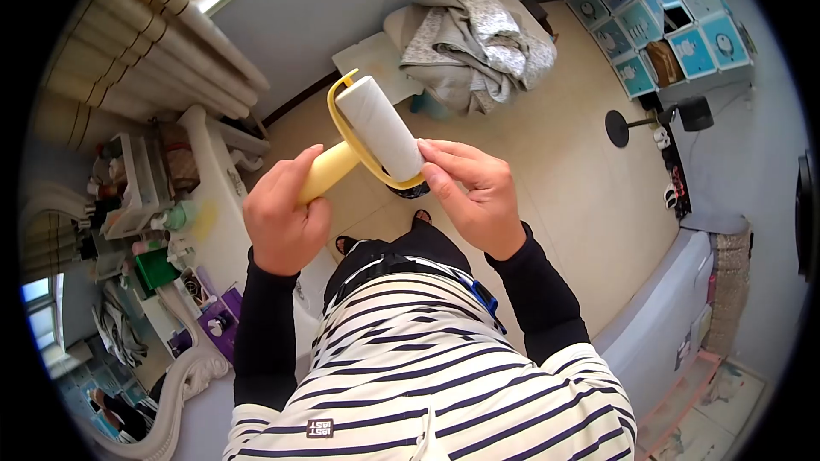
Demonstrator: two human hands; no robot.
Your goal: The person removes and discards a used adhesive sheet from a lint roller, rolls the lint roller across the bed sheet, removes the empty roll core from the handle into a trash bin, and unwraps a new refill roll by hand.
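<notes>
So the person's got this yellow plastic lint-roller handle with a curved frame (pixel 330 172) held out in front of their waist, up above the beige tiled floor (pixel 564 213). Left hand (pixel 288 212) is wrapped right around the grip, thumb folded over it. The right hand (pixel 475 194) is pinching the lower end of a pale white paper roll (pixel 380 126) between thumb and fingertips, right beside the frame's lower end. The roll sits at a tilt alongside the frame, its upper end next to the frame's hooked tip. Can't tell if it's fully seated. Beyond the hands there's a heap of crumpled grey fabric with a patterned side (pixel 478 43), plus blue-and-white cube storage (pixel 649 26) near the far wall.
</notes>
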